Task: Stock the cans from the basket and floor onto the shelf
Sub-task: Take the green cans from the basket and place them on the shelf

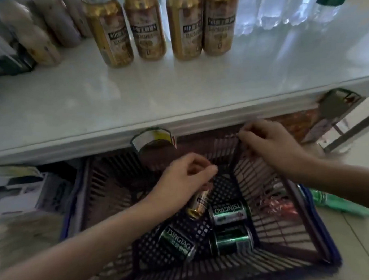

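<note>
I see my left hand point(182, 181) closed around a gold can point(198, 204), tilted inside the dark plastic basket point(273, 238). Three green cans point(228, 212) lie on the basket's bottom. My right hand point(271, 147) pinches the basket's far rim. Four gold cans point(147, 26) stand on the white shelf point(132, 99).

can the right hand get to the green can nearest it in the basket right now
Probably yes. The right hand is at the basket rim, fingers pinching its edge, so it would have to let go first. The green can lies uncovered on the basket floor, open from above, beside the left hand on a gold can.
</note>
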